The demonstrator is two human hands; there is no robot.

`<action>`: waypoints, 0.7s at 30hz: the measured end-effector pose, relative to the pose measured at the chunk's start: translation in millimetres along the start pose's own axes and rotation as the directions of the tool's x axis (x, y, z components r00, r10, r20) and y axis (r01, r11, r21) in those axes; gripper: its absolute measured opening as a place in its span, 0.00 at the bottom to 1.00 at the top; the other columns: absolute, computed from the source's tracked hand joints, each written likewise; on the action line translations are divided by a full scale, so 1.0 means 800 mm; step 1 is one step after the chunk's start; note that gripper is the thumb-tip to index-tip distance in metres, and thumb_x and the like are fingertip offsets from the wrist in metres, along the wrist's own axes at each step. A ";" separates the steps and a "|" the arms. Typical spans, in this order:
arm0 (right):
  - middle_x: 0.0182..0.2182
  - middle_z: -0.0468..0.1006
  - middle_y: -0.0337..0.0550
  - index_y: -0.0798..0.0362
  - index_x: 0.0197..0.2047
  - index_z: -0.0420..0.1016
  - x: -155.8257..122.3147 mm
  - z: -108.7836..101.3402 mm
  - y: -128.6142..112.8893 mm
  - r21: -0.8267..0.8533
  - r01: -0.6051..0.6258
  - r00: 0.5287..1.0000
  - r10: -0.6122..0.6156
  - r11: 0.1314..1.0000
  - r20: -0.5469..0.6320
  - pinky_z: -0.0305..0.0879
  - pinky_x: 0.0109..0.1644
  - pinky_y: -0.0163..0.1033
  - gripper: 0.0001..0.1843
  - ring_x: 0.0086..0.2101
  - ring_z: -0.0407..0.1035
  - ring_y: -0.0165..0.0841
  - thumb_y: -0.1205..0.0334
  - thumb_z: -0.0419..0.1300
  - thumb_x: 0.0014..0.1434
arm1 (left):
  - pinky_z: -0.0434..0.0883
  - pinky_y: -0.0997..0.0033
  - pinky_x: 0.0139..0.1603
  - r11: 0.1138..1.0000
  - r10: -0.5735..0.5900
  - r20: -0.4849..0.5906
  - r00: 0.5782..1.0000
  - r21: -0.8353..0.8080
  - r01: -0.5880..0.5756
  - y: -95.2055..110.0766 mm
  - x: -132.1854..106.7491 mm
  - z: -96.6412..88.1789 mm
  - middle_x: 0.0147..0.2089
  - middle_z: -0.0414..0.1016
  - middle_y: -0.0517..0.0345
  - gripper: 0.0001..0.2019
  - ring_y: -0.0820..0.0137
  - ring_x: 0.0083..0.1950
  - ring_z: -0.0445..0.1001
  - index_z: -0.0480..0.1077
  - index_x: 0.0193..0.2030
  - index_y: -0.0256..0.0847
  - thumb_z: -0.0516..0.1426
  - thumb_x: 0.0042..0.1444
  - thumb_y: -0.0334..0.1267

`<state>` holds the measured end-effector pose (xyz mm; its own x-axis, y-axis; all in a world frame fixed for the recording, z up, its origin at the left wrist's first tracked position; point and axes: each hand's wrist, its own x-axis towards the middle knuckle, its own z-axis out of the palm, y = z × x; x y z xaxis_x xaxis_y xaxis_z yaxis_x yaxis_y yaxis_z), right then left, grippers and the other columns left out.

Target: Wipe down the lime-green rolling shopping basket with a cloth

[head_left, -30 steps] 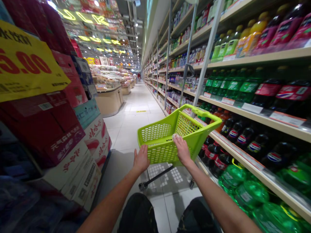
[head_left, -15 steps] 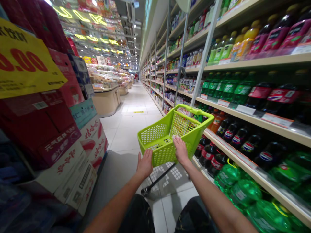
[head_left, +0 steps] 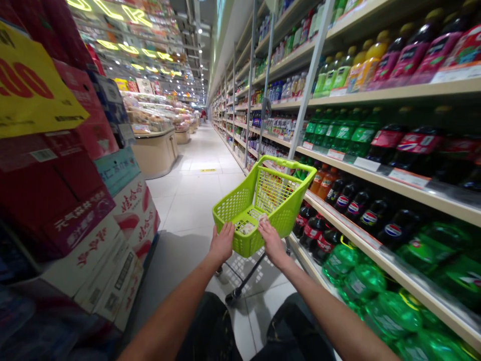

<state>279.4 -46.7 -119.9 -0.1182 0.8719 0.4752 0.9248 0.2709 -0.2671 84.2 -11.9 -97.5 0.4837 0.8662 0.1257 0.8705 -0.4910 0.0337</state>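
A lime-green plastic shopping cart [head_left: 246,210] with a perforated basket stands at an angle in front of me, on dark metal legs with wheels. My left hand [head_left: 222,244] is closed over the near left corner of its rim, fingers curled onto the edge. My right hand [head_left: 271,240] rests on the near right corner, its fingers pressing a small crumpled white tissue [head_left: 263,218] against the rim. Through the basket's slotted floor, patches of the tiles show. The handle end [head_left: 287,164] points away, towards the shelves.
Drink shelves [head_left: 406,183] run along the right, holding green soda bottles [head_left: 364,131], cola bottles [head_left: 394,225] and large green bottles [head_left: 356,286]. Stacked cartons [head_left: 56,200] under a yellow price sign [head_left: 33,85] stand on the left. A curved wooden display counter [head_left: 154,153] lies ahead beside the tiled aisle [head_left: 191,195].
The cart has swung round a little, its handle end moving left and more of its floor showing. My right hand, with the tissue, has moved left and down to the nearer corner.
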 end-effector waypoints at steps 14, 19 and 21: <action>0.54 0.64 0.51 0.54 0.53 0.65 -0.054 0.006 -0.026 -0.057 0.086 0.981 -0.095 0.995 -0.168 0.54 0.56 0.49 0.26 0.58 0.50 0.36 0.78 0.45 0.53 | 0.42 0.49 0.62 0.999 0.041 -0.034 0.999 -0.028 -0.041 0.025 -0.010 0.001 0.64 0.49 0.45 0.28 0.62 0.65 0.45 0.50 0.60 0.34 0.46 0.49 0.29; 0.55 0.63 0.49 0.52 0.56 0.61 -0.077 0.022 -0.022 -0.145 0.055 0.972 -0.086 0.988 -0.219 0.54 0.56 0.50 0.29 0.58 0.50 0.36 0.80 0.43 0.52 | 0.42 0.48 0.61 0.998 0.070 -0.025 0.997 -0.004 -0.070 0.027 -0.014 -0.003 0.62 0.54 0.44 0.26 0.61 0.63 0.49 0.53 0.59 0.35 0.46 0.50 0.28; 0.54 0.64 0.49 0.53 0.55 0.62 -0.082 0.018 -0.009 -0.172 0.017 0.973 -0.056 0.985 -0.224 0.53 0.57 0.51 0.29 0.58 0.50 0.36 0.80 0.43 0.51 | 0.43 0.48 0.60 0.994 0.104 -0.072 0.992 -0.010 -0.105 0.041 -0.019 -0.006 0.58 0.60 0.45 0.23 0.60 0.61 0.54 0.57 0.56 0.36 0.45 0.51 0.30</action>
<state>275.5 -99.7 -161.1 -0.0853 0.7418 0.6652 0.9711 0.2112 -0.1110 104.9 -41.7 -93.3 0.5642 0.8012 0.1995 0.8136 -0.5806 0.0305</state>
